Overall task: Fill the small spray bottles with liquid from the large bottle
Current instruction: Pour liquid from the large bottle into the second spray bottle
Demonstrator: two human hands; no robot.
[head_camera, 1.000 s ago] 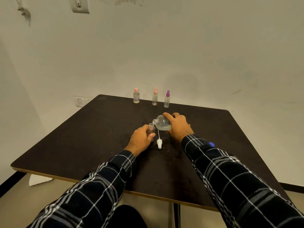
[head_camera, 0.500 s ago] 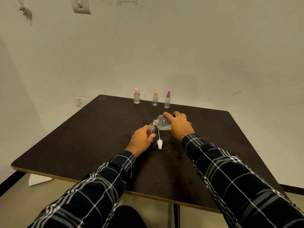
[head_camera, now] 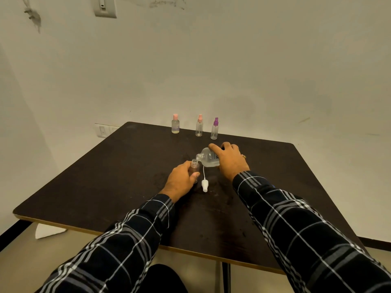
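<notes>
Near the middle of the dark table (head_camera: 105, 176), the left hand (head_camera: 182, 180) is gripping the small open bottle (head_camera: 195, 165) upright. The white spray cap (head_camera: 204, 185) is lying just beside. The right hand (head_camera: 230, 161) is grasping the large bottle (head_camera: 207, 158) from above, tilting its mouth toward the small one.

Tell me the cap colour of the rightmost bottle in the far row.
Purple. The head view shows the cap on the rightmost bottle clearly.

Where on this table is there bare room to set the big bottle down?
Bare tabletop lies left of the left hand and right of the right hand. Crowded: the middle, with open small bottle, big bottle and spray top; three capped bottles line the far edge.
</notes>
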